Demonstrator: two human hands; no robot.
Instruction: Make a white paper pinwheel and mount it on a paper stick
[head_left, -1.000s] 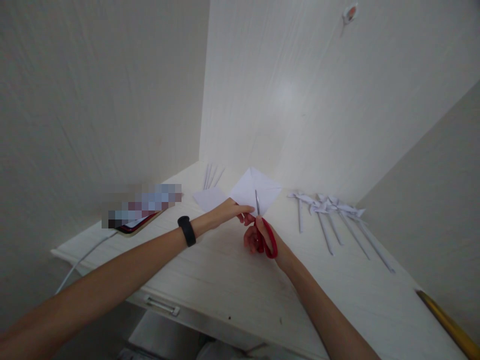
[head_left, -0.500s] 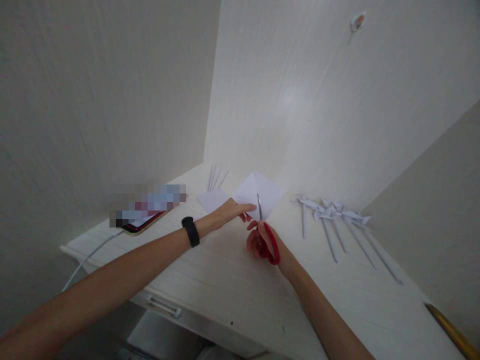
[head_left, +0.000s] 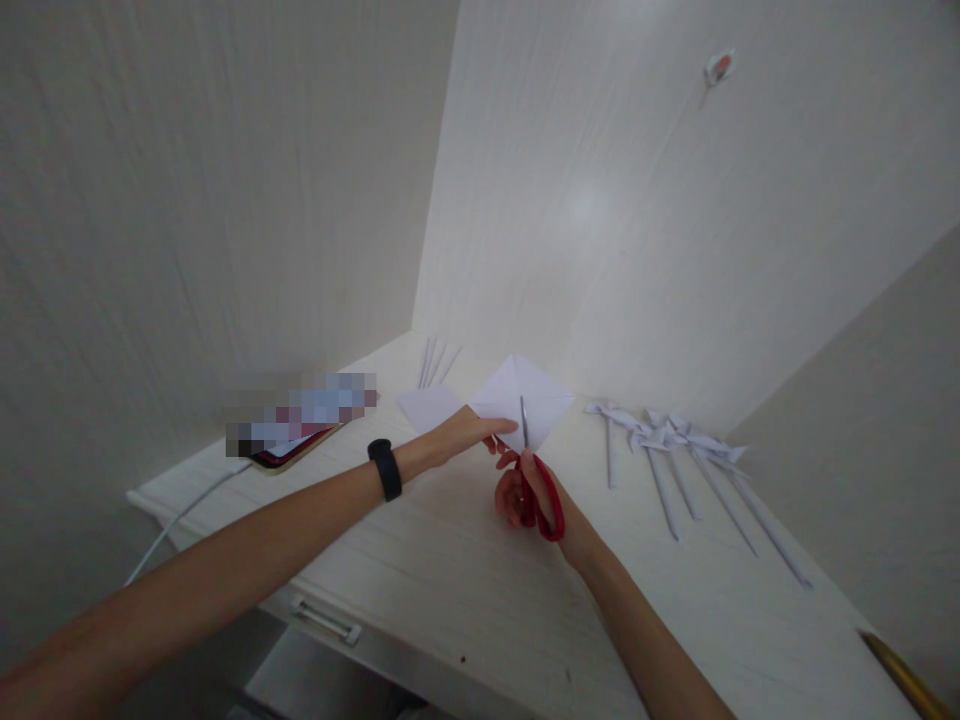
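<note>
A creased square of white paper (head_left: 551, 388) is held up with one corner pointing away from me. My left hand (head_left: 480, 428) grips its near left side, thumb on top and fingers underneath. In my right hand (head_left: 517, 495) are red-handled scissors (head_left: 551, 510), fingers through the loops. Their blades lie along the middle of the paper, pointing toward its centre; whether they are fully closed I cannot tell. A black band (head_left: 385, 470) circles my left wrist.
Another white paper sheet (head_left: 427, 405) and several thin paper sticks (head_left: 429, 362) lie behind my left hand. Several paper pinwheels (head_left: 660, 435) on sticks rest at the right. A phone (head_left: 292, 445) with a cable (head_left: 184, 512) sits on the left of the white desk (head_left: 375, 570).
The whole view has shifted slightly, so everything sits a little lower. Both hands keep their hold on the paper and the scissors, with hardly any movement between them.
</note>
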